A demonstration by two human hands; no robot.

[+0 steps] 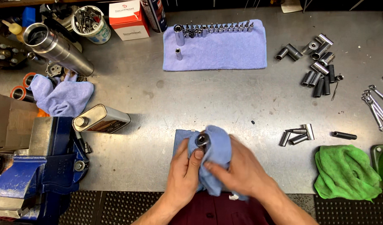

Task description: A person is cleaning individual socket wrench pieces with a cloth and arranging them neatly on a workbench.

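Note:
At the near edge of the metal bench (225,104), my left hand (184,175) grips a shiny steel socket (202,140), thumb pressed just under its open end. A light blue cloth (218,154) is wrapped around the socket. My right hand (241,168) lies over that cloth and presses it against the socket from the right. Only the socket's top rim shows; the rest is hidden by cloth and fingers.
A blue towel (225,52) at the back carries a row of small sockets (218,28). Loose sockets (318,62) and wrenches (376,104) lie right, three sockets (297,135) nearer, a green rag (345,171) at front right. A blue vise (41,166), an oil can (100,120) and a steel cylinder (58,48) stand left.

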